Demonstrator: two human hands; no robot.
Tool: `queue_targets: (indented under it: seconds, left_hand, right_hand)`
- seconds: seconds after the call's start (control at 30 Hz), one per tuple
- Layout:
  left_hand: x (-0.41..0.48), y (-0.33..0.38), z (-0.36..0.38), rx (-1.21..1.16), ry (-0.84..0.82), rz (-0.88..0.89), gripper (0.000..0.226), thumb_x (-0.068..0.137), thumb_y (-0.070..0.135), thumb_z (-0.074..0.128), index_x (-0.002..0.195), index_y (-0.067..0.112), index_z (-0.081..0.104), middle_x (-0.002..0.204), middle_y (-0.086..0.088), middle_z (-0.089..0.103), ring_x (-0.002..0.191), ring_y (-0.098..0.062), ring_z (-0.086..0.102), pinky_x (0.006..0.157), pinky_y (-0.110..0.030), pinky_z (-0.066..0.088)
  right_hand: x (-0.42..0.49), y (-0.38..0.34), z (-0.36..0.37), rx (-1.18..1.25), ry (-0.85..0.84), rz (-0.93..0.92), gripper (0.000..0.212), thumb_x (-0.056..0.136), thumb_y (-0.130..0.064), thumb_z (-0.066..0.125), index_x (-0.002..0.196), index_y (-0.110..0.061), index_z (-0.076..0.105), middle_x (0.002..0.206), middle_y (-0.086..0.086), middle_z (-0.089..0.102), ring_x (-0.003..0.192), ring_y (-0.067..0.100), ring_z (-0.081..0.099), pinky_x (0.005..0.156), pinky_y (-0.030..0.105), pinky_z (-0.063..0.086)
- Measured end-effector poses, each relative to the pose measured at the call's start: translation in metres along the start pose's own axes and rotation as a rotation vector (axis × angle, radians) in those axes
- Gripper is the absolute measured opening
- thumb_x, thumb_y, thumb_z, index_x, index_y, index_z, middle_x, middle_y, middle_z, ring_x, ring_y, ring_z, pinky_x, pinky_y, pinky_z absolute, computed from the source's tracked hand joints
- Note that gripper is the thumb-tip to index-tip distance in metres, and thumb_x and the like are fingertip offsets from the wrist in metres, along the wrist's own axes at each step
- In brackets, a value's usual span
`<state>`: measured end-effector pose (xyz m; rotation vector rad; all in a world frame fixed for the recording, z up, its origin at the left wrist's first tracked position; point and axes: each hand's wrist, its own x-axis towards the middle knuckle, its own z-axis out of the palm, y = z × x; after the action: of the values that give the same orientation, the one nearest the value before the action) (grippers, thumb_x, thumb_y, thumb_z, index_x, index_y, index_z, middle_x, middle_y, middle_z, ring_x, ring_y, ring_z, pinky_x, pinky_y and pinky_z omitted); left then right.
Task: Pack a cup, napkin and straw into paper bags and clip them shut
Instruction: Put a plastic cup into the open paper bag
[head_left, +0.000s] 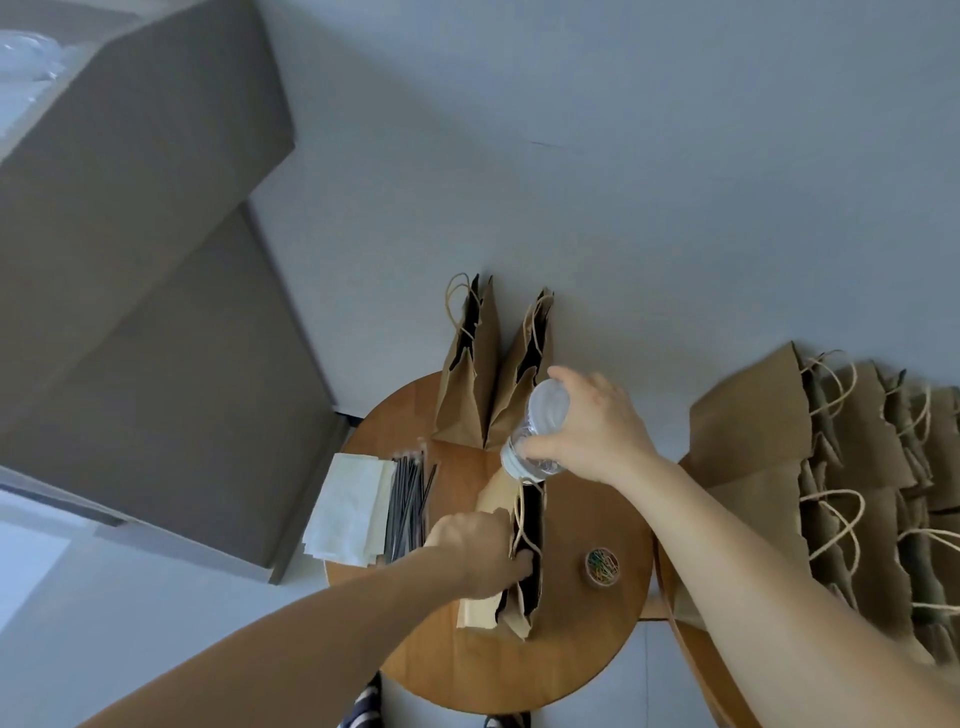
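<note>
1. The left hand (470, 551) grips the left lip of the open paper bag (514, 616), which stands mid-way on the round table (571, 649). Its fingers curl over the edge, with the tips dipped into the dark mouth.
2. Just right of the bag sits a small tub of coloured paper clips (602, 564).
3. Left of the bag lie dark straws (408, 506), and beyond them a stack of pale napkins (350, 506).
4. At the bag's far end the right hand (597, 426) holds the clear cup (537, 431). The fingers wrap round its side. The cup is tilted, with its lower end at the mouth of the bag, possibly touching the rim.
5. Beyond the bag two more paper bags (467, 395) stand at the table's far edge.
6. Further right of the bag, a row of handled bags (779, 431) lies overlapped.
</note>
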<state>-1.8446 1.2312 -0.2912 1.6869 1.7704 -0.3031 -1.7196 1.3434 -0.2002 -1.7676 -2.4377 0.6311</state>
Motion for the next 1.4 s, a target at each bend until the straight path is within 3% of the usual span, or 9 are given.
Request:
queue_targets:
  seconds: [0.17,0.43,0.57,0.63,0.77,0.87,1.07,1.23,1.4]
  left_hand:
    - [0.014,-0.003,0.000,-0.255,0.069,-0.210,0.032,0.095,0.035,0.043,0.097,0.013,0.065,0.091,-0.007,0.068,0.083,-0.026,0.068,0.076,-0.037,0.059]
    - [0.028,-0.010,-0.008,-0.670,-0.024,-0.398,0.022,0.101,0.020,0.045,0.099,0.005,0.061,0.080,-0.015,0.074,0.064,-0.024,0.074,0.058,-0.028,0.061]
    - [0.027,-0.002,-0.008,-0.732,0.092,-0.322,0.029,0.100,0.014,0.046,0.072,0.019,0.042,0.071,-0.009,0.063,0.055,-0.018,0.067,0.041,-0.023,0.052]
    - [0.028,0.004,-0.008,-0.723,0.081,-0.303,0.031,0.100,0.014,0.046,0.069,0.013,0.045,0.067,-0.009,0.063,0.060,-0.016,0.068,0.039,-0.022,0.048]
    - [0.028,0.001,-0.011,-0.702,-0.010,-0.287,0.023,0.099,0.015,0.045,0.082,0.004,0.054,0.052,-0.009,0.067,0.057,-0.022,0.072,0.058,-0.027,0.060]
    - [0.024,-0.012,-0.011,-0.648,-0.024,-0.303,0.009,0.098,0.012,0.056,0.102,0.004,0.055,0.076,-0.010,0.074,0.073,-0.027,0.075,0.073,-0.036,0.062]
    - [0.018,-0.014,0.004,-0.539,0.004,-0.240,0.013,0.100,0.016,0.048,0.103,0.007,0.056,0.083,-0.011,0.071,0.065,-0.022,0.073,0.063,-0.033,0.062]
    - [0.018,-0.030,0.010,-0.388,0.111,-0.247,0.023,0.099,0.020,0.052,0.120,0.012,0.055,0.101,-0.006,0.067,0.087,-0.022,0.070,0.077,-0.035,0.062]
    - [0.017,-0.043,0.011,-0.412,0.098,-0.289,0.028,0.098,0.016,0.051,0.126,0.016,0.049,0.095,-0.004,0.066,0.076,-0.023,0.073,0.061,-0.036,0.063]
  right_hand:
    - [0.000,0.004,-0.004,-0.038,-0.021,-0.055,0.096,0.064,-0.050,0.075,0.147,-0.032,0.029,0.139,0.002,0.041,0.124,0.028,0.039,0.079,0.035,0.037]
    - [-0.019,0.011,-0.009,-0.142,-0.134,-0.305,0.093,0.070,-0.050,0.075,0.147,-0.032,0.027,0.145,-0.002,0.034,0.132,0.023,0.032,0.095,0.036,0.043]
    - [-0.025,0.018,-0.013,-0.208,-0.146,-0.394,0.091,0.068,-0.053,0.075,0.144,-0.035,0.028,0.141,-0.006,0.035,0.126,0.018,0.035,0.089,0.030,0.042]
    - [-0.028,0.022,-0.010,-0.201,-0.147,-0.409,0.090,0.066,-0.054,0.074,0.143,-0.036,0.029,0.139,-0.008,0.035,0.125,0.018,0.036,0.088,0.030,0.042]
    - [-0.035,0.033,0.005,-0.249,-0.211,-0.325,0.090,0.067,-0.057,0.072,0.142,-0.036,0.026,0.142,-0.007,0.036,0.125,0.019,0.038,0.091,0.032,0.047]
    - [-0.040,0.041,0.023,-0.389,-0.283,-0.268,0.090,0.070,-0.059,0.070,0.144,-0.033,0.026,0.145,0.000,0.036,0.130,0.025,0.037,0.098,0.038,0.046]
    - [-0.033,0.022,0.081,-0.605,-0.326,-0.255,0.089,0.067,-0.064,0.071,0.137,-0.022,0.035,0.130,0.013,0.051,0.118,0.035,0.052,0.102,0.046,0.038]
    - [-0.019,0.023,0.135,-0.446,-0.429,-0.047,0.091,0.072,-0.053,0.077,0.140,-0.021,0.025,0.134,0.015,0.039,0.123,0.037,0.044,0.092,0.043,0.049]
    - [-0.004,0.025,0.181,-0.486,-0.481,-0.038,0.082,0.081,-0.035,0.073,0.144,-0.017,0.023,0.139,0.018,0.032,0.126,0.039,0.039,0.093,0.045,0.049]
